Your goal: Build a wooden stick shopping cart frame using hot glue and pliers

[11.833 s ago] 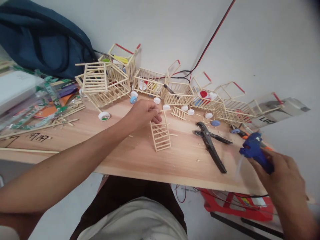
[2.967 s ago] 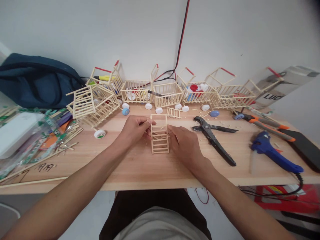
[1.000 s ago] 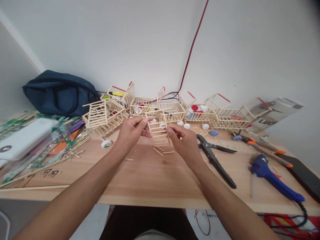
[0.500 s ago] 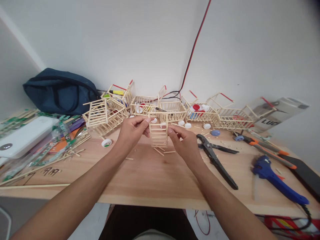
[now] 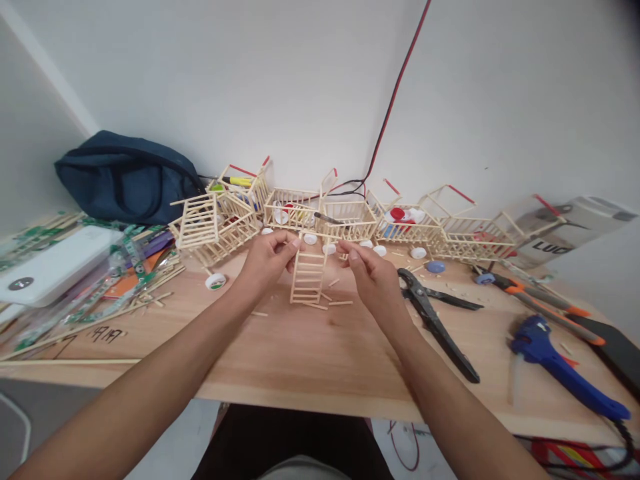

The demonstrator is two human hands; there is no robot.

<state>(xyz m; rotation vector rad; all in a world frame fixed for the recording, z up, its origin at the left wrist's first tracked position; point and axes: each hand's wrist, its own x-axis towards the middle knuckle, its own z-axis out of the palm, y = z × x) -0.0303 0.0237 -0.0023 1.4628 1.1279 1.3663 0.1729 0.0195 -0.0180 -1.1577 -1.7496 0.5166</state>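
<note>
A small ladder-like frame of thin wooden sticks stands tilted over the table, several rungs between two side sticks. My left hand pinches it at the upper left corner with thumb and fingers. My right hand is just right of the frame, apart from its side stick, with curled fingers and thumb close together; whether anything small is between them is hidden. Loose short sticks lie under and beside the frame. Behind both hands stand stick-built carts with red handles and white bottle-cap wheels.
Right of my hands lie black pliers, a blue glue gun and orange-handled cutters. A tilted stick cart, a white power bank and a blue bag are at the left. A wall rises behind.
My right hand has come away from the frame's right side and moved slightly right. The frame has swung a little left and down in my left hand.
</note>
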